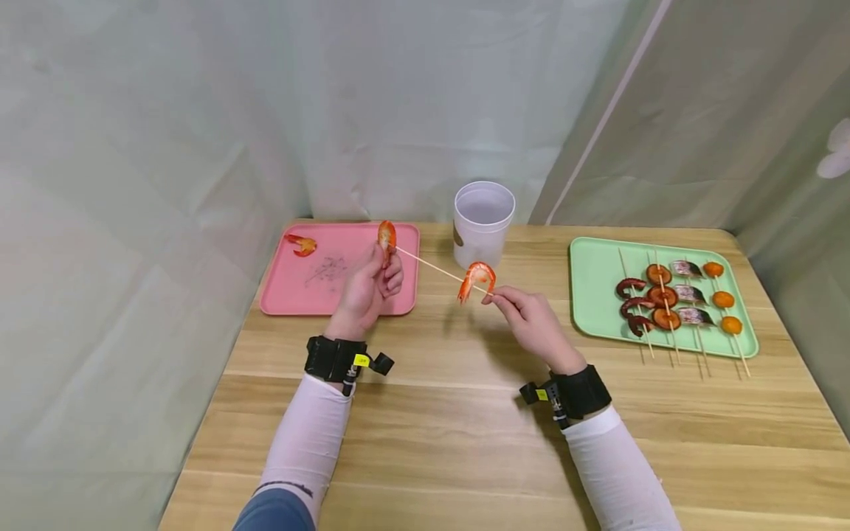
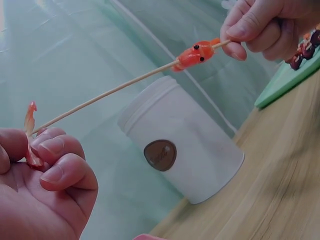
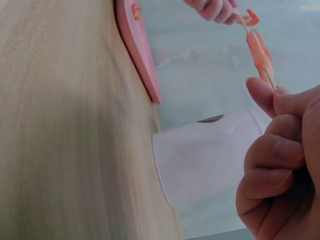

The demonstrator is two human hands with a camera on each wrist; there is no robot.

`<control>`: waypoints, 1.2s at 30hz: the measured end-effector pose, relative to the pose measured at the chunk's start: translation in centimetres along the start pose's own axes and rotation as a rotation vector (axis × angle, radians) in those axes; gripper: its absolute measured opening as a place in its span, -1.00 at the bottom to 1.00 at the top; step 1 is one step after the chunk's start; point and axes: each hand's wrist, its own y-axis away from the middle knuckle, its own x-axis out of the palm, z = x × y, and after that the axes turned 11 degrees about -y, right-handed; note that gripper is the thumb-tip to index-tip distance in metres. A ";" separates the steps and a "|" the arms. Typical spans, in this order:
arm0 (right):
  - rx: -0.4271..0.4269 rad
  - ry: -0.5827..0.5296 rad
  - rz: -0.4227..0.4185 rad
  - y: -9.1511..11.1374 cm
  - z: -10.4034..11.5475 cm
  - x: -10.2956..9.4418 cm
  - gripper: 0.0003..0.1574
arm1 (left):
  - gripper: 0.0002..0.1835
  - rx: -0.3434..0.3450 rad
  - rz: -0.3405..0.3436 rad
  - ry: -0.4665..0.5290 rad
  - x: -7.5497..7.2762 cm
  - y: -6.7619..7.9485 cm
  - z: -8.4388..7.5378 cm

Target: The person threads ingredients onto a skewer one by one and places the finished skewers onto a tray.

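Observation:
My right hand (image 1: 529, 322) pinches a thin wooden skewer (image 1: 432, 266) near one end. On the skewer, close to those fingers, hangs a curled orange shrimp (image 1: 478, 278), pierced through. My left hand (image 1: 367, 286) holds a second shrimp (image 1: 387, 236) between thumb and fingers, above the pink tray (image 1: 274, 301). The skewer's far tip meets this second shrimp, as the left wrist view shows at the fingers (image 2: 62, 147). In the right wrist view the threaded shrimp (image 3: 260, 54) sits just beyond my right thumb and forefinger.
A shrimp-like orange piece (image 1: 302, 245) lies on the pink tray. Behind the skewer stands a white cup (image 1: 479, 240) with a brown label. At right, a green tray (image 1: 591, 295) bears several loaded skewers, their ends overhanging its front edge. A pale curtain (image 1: 425, 110) hangs behind the table.

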 end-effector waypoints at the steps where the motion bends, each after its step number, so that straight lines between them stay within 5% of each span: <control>1: 0.000 0.002 0.000 0.0 0.0 0.0 -0.75 | -0.70 -0.002 -0.003 -0.013 0.0 0.0 0.0; 15: -0.040 0.023 -0.032 0.1 -0.1 -0.5 -0.79 | -0.73 0.004 -0.055 -0.362 0.2 0.5 -0.4; 30: -0.091 0.064 -0.037 0.2 0.1 -1.9 -0.80 | -0.76 0.057 0.016 -0.392 1.2 1.0 -0.3; 36: -0.083 0.033 -0.004 0.5 0.0 -2.5 -0.81 | -0.71 0.006 0.042 -0.330 1.3 1.4 -0.4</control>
